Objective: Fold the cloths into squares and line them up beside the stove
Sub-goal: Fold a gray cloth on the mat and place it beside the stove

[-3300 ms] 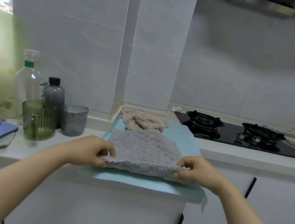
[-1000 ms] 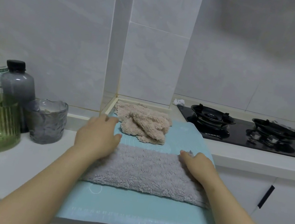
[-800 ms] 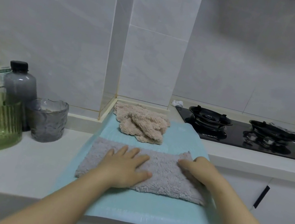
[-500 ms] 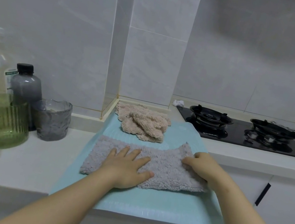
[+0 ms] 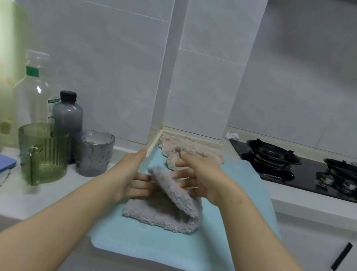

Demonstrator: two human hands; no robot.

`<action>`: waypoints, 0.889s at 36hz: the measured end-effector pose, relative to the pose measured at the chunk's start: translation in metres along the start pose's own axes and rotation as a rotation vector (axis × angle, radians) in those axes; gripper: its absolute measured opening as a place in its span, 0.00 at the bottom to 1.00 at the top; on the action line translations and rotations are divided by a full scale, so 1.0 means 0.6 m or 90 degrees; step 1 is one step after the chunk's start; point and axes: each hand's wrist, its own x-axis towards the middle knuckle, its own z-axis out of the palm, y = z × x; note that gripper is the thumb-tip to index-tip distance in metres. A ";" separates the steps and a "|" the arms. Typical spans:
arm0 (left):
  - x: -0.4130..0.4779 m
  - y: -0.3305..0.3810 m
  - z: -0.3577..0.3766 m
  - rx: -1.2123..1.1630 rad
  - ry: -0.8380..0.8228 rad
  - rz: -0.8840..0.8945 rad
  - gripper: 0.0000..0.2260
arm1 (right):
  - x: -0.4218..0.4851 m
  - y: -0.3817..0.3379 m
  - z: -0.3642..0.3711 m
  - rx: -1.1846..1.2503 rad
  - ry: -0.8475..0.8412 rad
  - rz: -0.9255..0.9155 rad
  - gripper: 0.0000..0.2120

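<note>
The grey cloth (image 5: 159, 215) lies below both hands on the teal mat (image 5: 154, 245), with one end arched over. The left hand (image 5: 135, 175) rests open on it, fingertips hidden under the flap. The right hand (image 5: 203, 179) is blurred behind the flap and I cannot tell its grip. The beige cloth (image 5: 194, 149) is just beyond.

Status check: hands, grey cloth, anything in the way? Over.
Right hand holds raised flap of grey cloth; left hand touches flap edge. Cloth part-folded on blue mat, not yet square. Beige cloth heaped behind, unfolded.
</note>
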 end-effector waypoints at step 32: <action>0.027 -0.012 0.017 0.778 -0.061 0.260 0.19 | 0.040 0.076 0.040 -0.582 0.178 -0.163 0.13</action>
